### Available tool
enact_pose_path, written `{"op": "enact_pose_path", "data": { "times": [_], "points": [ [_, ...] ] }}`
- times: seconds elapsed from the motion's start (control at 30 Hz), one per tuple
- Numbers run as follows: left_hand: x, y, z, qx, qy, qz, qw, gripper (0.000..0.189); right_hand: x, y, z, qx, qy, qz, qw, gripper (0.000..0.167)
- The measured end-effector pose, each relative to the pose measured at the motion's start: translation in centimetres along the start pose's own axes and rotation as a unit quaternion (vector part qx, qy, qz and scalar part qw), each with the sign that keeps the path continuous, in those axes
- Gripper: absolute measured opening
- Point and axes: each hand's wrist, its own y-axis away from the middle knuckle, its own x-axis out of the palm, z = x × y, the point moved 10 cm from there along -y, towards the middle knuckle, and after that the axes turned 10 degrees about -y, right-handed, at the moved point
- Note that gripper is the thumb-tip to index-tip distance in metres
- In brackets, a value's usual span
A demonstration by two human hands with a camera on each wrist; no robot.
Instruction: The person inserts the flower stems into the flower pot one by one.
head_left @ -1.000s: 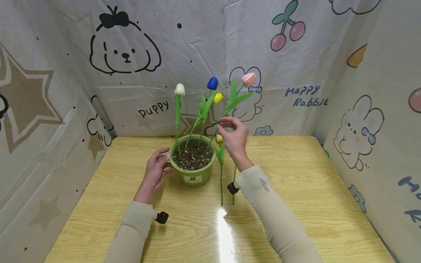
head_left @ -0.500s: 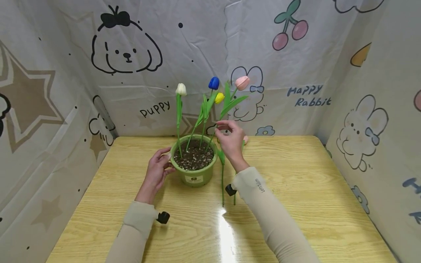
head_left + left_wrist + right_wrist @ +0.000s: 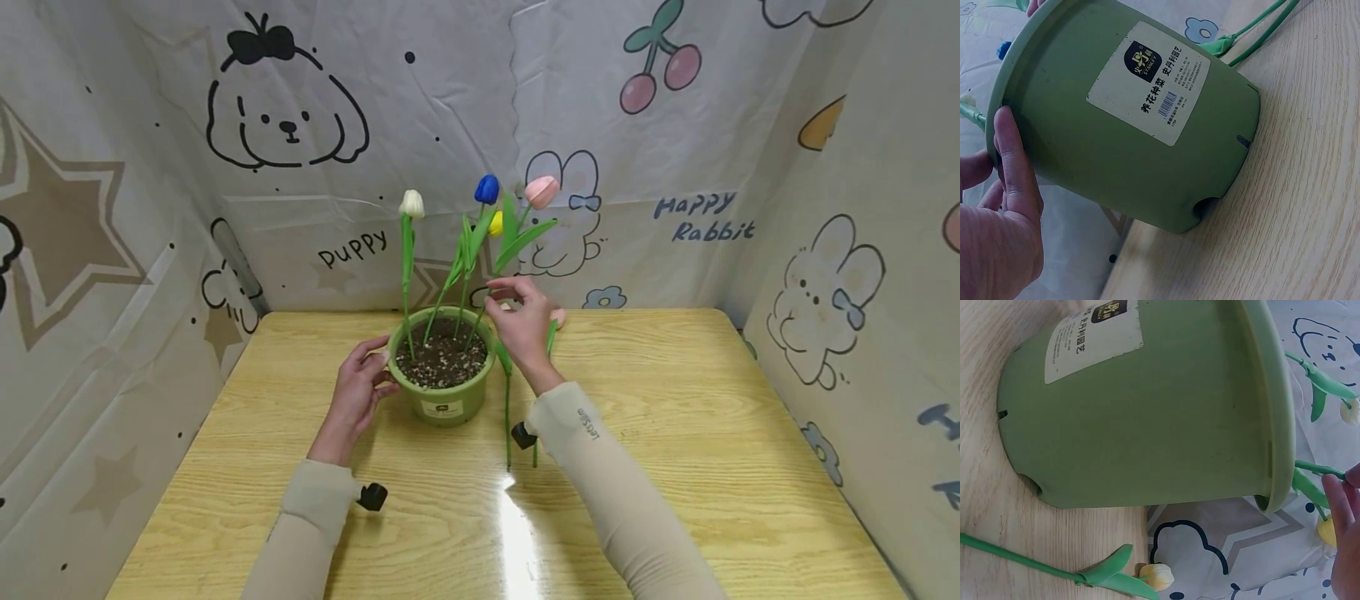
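A green flowerpot (image 3: 450, 407) with soil stands on the table. My left hand (image 3: 357, 393) grips its rim from the left; in the left wrist view a finger (image 3: 1015, 159) lies along the pot's outer wall. Above the right rim, my right hand (image 3: 523, 323) pinches the stem of a pink tulip (image 3: 542, 192), whose lower stem reaches the soil. A white tulip (image 3: 412, 203), a blue tulip (image 3: 487, 189) and a yellow tulip (image 3: 496, 223) stand in the pot. The right wrist view shows the right fingers (image 3: 1339, 499) on a green stem beside the rim.
Right of the pot, a pale yellow tulip (image 3: 1156, 576) lies on the wooden table (image 3: 675, 433). Another loose tulip with a pink bloom (image 3: 558, 317) lies partly under the right arm. Printed cloth walls (image 3: 450, 108) enclose the back and sides.
My right hand has moved left and slightly down, bringing the pink tulip's bloom left toward the blue and yellow ones. The left hand stays on the pot.
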Motion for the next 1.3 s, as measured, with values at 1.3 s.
{"op": "enact_pose_path", "data": {
  "times": [1.3],
  "points": [
    [0.1, 0.0, -0.3, 0.004, -0.005, 0.004, 1.0, 0.038, 1.5, 2.0, 0.7, 0.015, -0.01, 0.042, 0.999, 0.018]
  ]
}}
